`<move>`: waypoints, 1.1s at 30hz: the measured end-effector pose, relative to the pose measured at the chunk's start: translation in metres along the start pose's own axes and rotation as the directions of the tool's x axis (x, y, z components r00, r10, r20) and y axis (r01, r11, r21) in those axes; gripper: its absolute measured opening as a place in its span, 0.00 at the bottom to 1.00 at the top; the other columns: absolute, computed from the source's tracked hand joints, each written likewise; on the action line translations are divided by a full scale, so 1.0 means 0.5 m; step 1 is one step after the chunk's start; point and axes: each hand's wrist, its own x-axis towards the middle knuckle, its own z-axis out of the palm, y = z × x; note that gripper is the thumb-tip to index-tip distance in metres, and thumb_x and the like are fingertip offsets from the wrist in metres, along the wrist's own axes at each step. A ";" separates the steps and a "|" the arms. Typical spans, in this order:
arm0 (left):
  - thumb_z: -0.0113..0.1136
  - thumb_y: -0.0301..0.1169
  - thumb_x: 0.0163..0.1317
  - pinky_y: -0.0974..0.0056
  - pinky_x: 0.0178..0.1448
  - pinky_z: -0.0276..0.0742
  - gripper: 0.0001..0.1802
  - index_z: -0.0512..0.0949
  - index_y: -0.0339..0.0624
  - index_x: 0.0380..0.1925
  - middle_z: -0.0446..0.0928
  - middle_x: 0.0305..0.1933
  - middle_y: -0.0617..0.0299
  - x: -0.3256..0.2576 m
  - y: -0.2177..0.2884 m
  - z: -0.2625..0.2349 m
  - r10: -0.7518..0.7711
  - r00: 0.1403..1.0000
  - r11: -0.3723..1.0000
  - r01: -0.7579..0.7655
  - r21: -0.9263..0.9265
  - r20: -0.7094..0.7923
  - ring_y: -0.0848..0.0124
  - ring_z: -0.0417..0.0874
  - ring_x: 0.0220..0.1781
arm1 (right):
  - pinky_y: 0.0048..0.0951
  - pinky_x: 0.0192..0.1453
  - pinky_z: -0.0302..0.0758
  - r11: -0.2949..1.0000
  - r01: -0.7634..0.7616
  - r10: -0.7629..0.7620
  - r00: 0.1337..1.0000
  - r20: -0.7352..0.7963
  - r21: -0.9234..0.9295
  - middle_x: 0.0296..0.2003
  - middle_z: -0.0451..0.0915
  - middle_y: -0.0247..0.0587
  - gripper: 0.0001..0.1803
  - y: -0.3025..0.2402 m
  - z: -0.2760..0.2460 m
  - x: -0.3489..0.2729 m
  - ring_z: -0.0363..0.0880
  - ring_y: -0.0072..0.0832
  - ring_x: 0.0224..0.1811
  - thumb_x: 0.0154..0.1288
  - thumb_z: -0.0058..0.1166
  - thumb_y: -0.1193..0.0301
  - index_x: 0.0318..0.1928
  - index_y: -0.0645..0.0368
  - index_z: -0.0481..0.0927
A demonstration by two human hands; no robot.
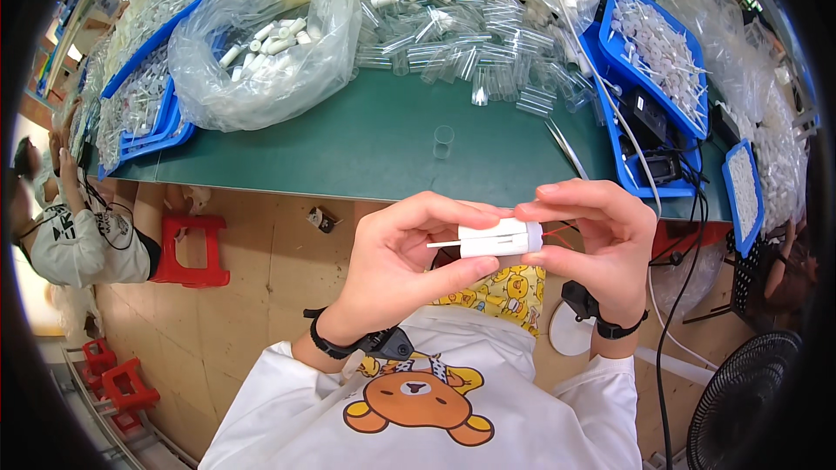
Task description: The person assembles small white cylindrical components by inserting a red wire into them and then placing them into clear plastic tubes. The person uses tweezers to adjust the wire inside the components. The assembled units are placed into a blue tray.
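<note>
Between my two hands, in front of the table's near edge, lies a white plastic cylinder [493, 239], held level. A thin white stick juts from its left end, and red wires come out by its pale right end. My left hand [396, 248] pinches the cylinder's body with thumb below and fingers above. At the right end, my right hand [601, 239] grips the rim between thumb and fingers. A short clear tube [443, 141] stands on the green table [348, 139] beyond my hands. Metal tweezers [568, 148] rest to its right.
Many clear tubes [496, 43] are heaped at the back. A plastic bag [200, 78] of white cylinders stands left of them. Blue trays [610, 43] with small white parts flank both sides. A white cable hangs at right above a black fan [740, 400]. Another person [87, 239] sits at left.
</note>
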 end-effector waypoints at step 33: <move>0.57 0.19 0.54 0.71 0.44 0.76 0.13 0.71 0.31 0.41 0.75 0.40 0.55 0.001 -0.011 0.001 -0.056 0.993 0.997 0.062 0.048 -0.101 0.74 0.78 0.41 | 0.27 0.32 0.73 0.735 0.382 -0.433 0.900 0.046 -0.560 0.32 0.79 0.42 0.19 0.034 0.032 0.005 0.77 0.35 0.32 0.35 0.65 0.82 0.34 0.65 0.79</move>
